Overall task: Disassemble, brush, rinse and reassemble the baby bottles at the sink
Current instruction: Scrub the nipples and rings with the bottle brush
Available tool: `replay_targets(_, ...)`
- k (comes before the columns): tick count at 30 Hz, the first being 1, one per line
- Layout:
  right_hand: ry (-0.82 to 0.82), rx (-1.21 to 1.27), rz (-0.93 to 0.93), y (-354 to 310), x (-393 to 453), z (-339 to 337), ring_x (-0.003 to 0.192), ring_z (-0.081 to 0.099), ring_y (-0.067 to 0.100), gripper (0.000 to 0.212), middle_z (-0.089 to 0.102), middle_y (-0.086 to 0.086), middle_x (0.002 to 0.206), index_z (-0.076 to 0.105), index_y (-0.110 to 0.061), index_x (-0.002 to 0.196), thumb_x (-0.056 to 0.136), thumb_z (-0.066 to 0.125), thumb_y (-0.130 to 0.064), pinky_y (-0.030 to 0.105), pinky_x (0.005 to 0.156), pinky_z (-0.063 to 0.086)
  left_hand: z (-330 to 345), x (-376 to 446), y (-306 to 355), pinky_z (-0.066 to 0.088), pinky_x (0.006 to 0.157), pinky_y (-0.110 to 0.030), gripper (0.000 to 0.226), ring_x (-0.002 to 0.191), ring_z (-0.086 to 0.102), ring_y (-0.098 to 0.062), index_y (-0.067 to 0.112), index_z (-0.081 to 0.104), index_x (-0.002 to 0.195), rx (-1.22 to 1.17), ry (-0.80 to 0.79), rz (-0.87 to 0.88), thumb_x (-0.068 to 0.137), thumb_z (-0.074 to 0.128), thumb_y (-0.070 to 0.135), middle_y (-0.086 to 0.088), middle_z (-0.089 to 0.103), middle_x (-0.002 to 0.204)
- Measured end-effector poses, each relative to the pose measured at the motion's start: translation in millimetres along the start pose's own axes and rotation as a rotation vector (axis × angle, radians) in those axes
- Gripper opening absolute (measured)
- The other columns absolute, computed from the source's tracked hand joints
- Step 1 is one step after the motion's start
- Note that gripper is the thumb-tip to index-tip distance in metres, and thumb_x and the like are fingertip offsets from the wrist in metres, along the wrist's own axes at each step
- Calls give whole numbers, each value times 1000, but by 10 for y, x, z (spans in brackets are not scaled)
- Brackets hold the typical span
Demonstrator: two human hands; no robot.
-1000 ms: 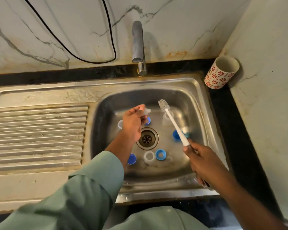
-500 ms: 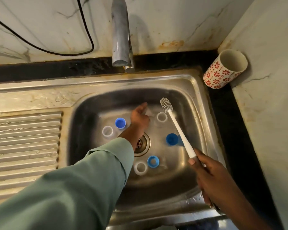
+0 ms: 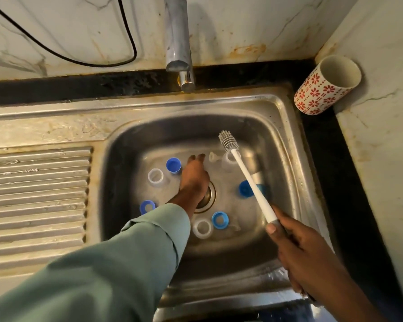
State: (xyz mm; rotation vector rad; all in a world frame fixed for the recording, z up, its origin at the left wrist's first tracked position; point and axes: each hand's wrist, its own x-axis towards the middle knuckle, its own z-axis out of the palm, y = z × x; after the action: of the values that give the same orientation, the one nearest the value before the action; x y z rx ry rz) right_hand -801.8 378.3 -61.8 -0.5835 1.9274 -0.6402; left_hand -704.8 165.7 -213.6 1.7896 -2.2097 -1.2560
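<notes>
Reaching into the sink [image 3: 286,126], the left hand [image 3: 194,176] is seen low over the basin floor, just above the drain [image 3: 208,196], with its fingers stretched toward the back wall. Nothing is gripped by it; the fingers lie fairly straight, their tips beside a clear teat [image 3: 213,156] that stands just to their right. Whether the teat is being touched cannot be told.

A brush [image 3: 247,175] is gripped by the right hand [image 3: 298,249] at the grey end of its handle, the bristled head raised over the far part of the basin, apart from any piece.

The bottles are found fully taken apart. Blue caps [image 3: 173,165] and rings [image 3: 219,220], clear collars [image 3: 155,176] and a clear bottle [image 3: 228,160] are scattered around the drain; another blue piece [image 3: 246,188] lies under the brush handle.

The step in hand is judged to be the picking up of the next piece for brushing. It would be done best if one small piece were pinched firmly at its rim, lifted clear of the others, and brought to the brush rather than the brush pushed down among loose parts. Slippery silicone should be held near its base, so that the bristles can be turned inside without the piece being squeezed flat or dropped toward the drain.
</notes>
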Motion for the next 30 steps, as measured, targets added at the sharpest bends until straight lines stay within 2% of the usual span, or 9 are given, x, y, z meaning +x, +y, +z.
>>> replay_targets(5,10,5,-8,67,-103,27,41,48,1,45,52,-11,51,42,-50,137,92,48,-48,21,45,41,-260,-242,-2,46,81,-35,43,117,56,-29,22,47,142,293,140,111,100,49,14,-5,47,139)
replay_targets(8,-14,0,-36,59,-148,123,53,48,0,43,50,-16,56,44,-52,134,92,49,-49,22,53,40,-464,-91,-68,37,97,-40,42,121,45,-28,25,52,135,755,218,174,93,59,24,-6,50,134)
replay_targets(12,-70,9,-64,-74,-226,229,44,47,1,26,49,-11,49,44,-67,103,96,49,-43,22,46,46,-556,162,-81,20,111,-50,39,129,46,-29,25,54,133,1159,-49,43,95,55,31,-3,57,134)
replay_targets(16,-54,-51,-117,-152,-270,256,52,50,-2,37,56,-22,56,37,-58,130,96,46,-44,14,49,41,-604,224,-87,28,105,-38,29,123,53,-24,22,61,124,1172,-61,179,96,52,24,1,64,125)
replay_targets(19,-23,-154,-151,-124,-316,192,61,57,-2,43,56,-19,70,35,-55,137,96,46,-45,12,50,42,-803,152,-21,41,98,-33,30,114,57,-25,21,62,122,668,172,201,92,59,24,-3,67,119)
replay_targets(22,-21,-317,-236,-137,-406,72,53,54,-6,48,56,-20,59,32,-54,141,96,45,-48,14,49,40,-1063,-201,6,55,72,-29,47,88,62,-20,17,60,120,-533,369,-45,77,79,14,-3,66,105)
replay_targets(24,-52,-509,-282,-208,-490,-5,52,53,3,50,55,-9,58,22,-57,143,96,40,-52,16,50,39,-1239,-454,-23,57,57,-27,45,76,63,-20,9,58,120,-1157,199,-281,79,77,8,-12,64,99)
replay_targets(26,-50,-740,-343,-310,-562,-66,59,54,5,53,55,-6,68,9,-59,144,97,33,-56,15,55,39,-1389,-648,-107,55,51,-25,37,67,64,-20,6,59,120,-1383,22,-394,86,70,12,-13,64,90)
replay_targets(30,4,-1046,-455,-557,-604,-2,89,59,8,56,56,-13,116,1,-52,149,99,26,-56,25,81,49,-1579,-912,-256,62,61,-35,38,63,69,-21,3,57,121,-1378,80,-312,87,71,12,-17,67,90)
